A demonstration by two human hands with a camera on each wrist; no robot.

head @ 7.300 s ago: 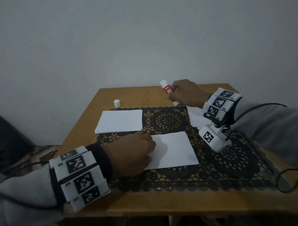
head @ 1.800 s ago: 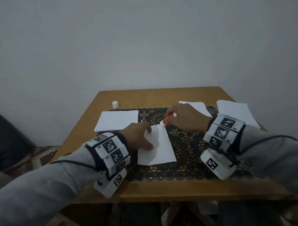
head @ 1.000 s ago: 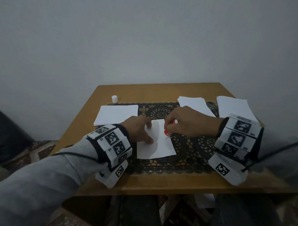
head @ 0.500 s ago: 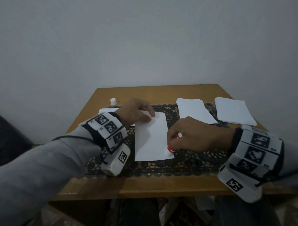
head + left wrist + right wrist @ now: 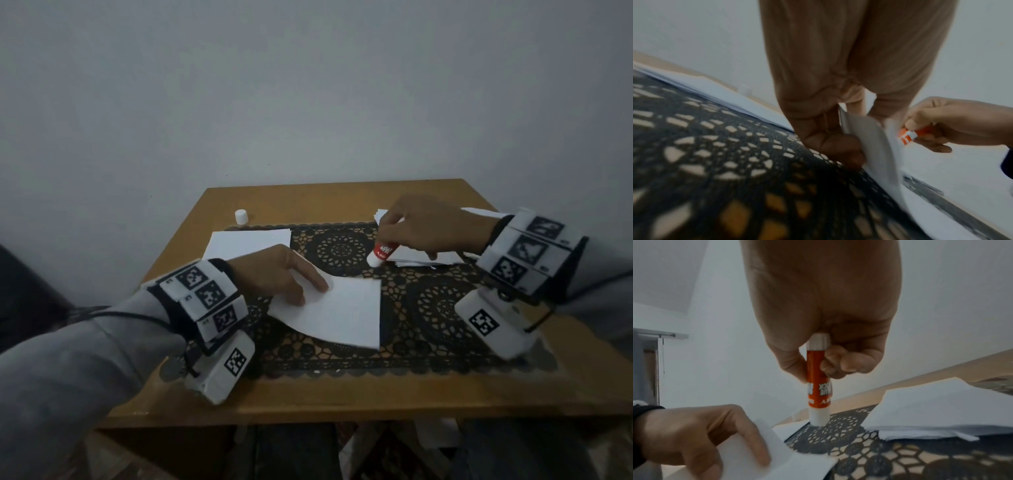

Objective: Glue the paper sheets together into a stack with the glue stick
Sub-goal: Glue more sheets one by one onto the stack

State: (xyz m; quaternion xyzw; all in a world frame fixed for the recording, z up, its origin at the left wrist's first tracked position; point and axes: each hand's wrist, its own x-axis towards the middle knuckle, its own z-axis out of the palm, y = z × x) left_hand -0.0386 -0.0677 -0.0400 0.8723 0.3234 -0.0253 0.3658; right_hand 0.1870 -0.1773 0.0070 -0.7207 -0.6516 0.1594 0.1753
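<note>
My left hand (image 5: pixel 274 274) pinches one paper sheet (image 5: pixel 339 311); my right hand (image 5: pixel 424 226) grips one glue stick (image 5: pixel 382 253). Three paper piles and one cap (image 5: pixel 240 216) show from the head; only the right wrist view reveals the stick's bare white tip.

A smooth, matt white paper sheet (image 5: pixel 337 313) is seen bent in a soft curve, without a crease. Beneath it a black openwork lace cloth mat (image 5: pixel 428 308), rough and patterned with holes, is laid on a brown wooden table (image 5: pixel 308 200) with a smooth, dull finish. The red-and-white plastic glue stick (image 5: pixel 818 381) is shown with a slightly glossy printed label and a matt white tip. Matt white paper is also seen in the flat stack at the left (image 5: pixel 246 240) and the looser pile at the right (image 5: pixel 941 410). A small white plastic cap (image 5: pixel 240 216) looks smooth. Grey knitted cloth is worn as sleeves (image 5: pixel 68 377).
</note>
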